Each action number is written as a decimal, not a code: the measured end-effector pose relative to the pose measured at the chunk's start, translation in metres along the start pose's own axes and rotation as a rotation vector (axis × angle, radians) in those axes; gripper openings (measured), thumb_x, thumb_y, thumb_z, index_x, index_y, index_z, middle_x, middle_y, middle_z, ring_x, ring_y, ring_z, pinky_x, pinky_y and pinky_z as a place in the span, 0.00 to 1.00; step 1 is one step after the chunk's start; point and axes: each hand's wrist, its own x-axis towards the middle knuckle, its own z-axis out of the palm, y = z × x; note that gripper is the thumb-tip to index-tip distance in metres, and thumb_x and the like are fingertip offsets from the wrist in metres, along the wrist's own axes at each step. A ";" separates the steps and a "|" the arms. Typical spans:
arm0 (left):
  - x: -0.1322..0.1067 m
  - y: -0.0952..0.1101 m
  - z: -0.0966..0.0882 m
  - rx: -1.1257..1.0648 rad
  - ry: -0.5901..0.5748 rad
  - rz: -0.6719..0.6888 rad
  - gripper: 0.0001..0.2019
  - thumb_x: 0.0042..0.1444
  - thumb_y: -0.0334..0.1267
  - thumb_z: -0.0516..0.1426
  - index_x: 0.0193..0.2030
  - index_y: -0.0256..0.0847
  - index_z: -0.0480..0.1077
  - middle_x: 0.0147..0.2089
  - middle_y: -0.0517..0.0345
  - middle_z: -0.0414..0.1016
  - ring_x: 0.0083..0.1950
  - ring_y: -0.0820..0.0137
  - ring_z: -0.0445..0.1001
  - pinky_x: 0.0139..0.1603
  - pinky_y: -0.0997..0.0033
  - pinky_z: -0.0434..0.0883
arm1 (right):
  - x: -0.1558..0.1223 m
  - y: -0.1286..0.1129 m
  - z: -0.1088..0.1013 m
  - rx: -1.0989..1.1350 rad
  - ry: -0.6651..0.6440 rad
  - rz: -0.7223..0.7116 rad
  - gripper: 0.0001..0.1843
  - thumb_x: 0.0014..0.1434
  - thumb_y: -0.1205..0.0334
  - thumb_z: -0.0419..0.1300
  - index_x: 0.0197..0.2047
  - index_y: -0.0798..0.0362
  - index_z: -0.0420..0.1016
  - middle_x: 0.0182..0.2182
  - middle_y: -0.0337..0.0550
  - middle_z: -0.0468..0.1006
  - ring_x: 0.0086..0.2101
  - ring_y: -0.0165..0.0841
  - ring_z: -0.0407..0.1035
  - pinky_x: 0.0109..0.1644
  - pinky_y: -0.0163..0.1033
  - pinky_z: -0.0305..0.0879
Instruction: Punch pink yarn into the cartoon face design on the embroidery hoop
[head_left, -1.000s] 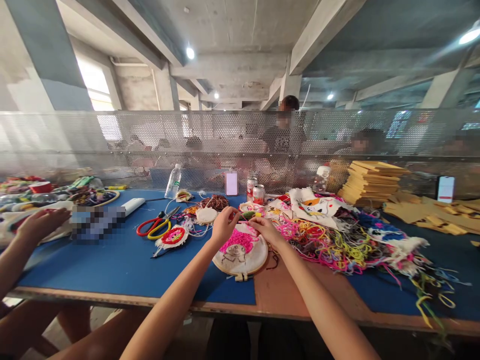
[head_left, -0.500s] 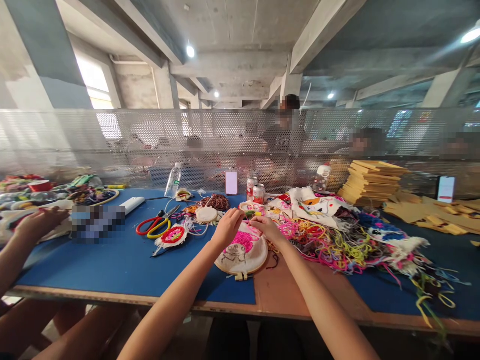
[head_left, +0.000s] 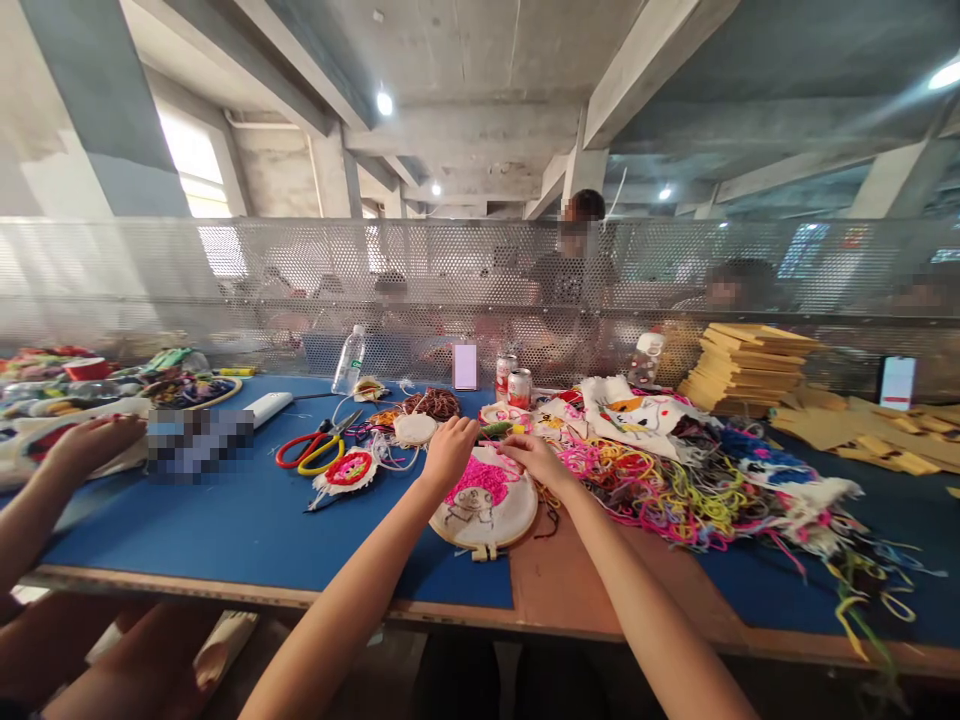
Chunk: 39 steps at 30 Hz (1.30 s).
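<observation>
In front of me on the table edge lies a round embroidery hoop (head_left: 491, 530) with white cloth. A figure with bright pink looped yarn for hair is worked on it. My left hand (head_left: 451, 447) is above the hoop's upper left, fingers closed round one end of a slim green-and-yellow tool (head_left: 495, 430), which looks like a punch needle. Its grip is partly hidden. My right hand (head_left: 534, 458) is at the hoop's upper right, thumb and fingers pinched on pink yarn (head_left: 508, 463), close to the tool's yellow end.
Scissors with red and yellow handles (head_left: 311, 450) and a small embroidered patch (head_left: 346, 472) lie left. A yarn heap (head_left: 660, 490) spreads right, with cans (head_left: 519, 388) and a phone (head_left: 465, 367) behind. Cardboard pieces (head_left: 742, 370) are stacked farther right. Another person's hand (head_left: 94, 440) works at far left.
My left hand has shifted slightly left, away from my right hand, and more of the green-and-yellow tool shows between them. The hoop stays in place.
</observation>
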 end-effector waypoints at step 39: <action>-0.004 0.018 -0.003 -0.296 0.018 0.068 0.12 0.60 0.29 0.46 0.35 0.38 0.70 0.33 0.51 0.72 0.36 0.66 0.67 0.36 0.67 0.66 | -0.013 -0.022 -0.021 -0.114 -0.073 0.068 0.13 0.41 0.53 0.63 0.19 0.56 0.71 0.16 0.35 0.65 0.19 0.27 0.55 0.23 0.33 0.48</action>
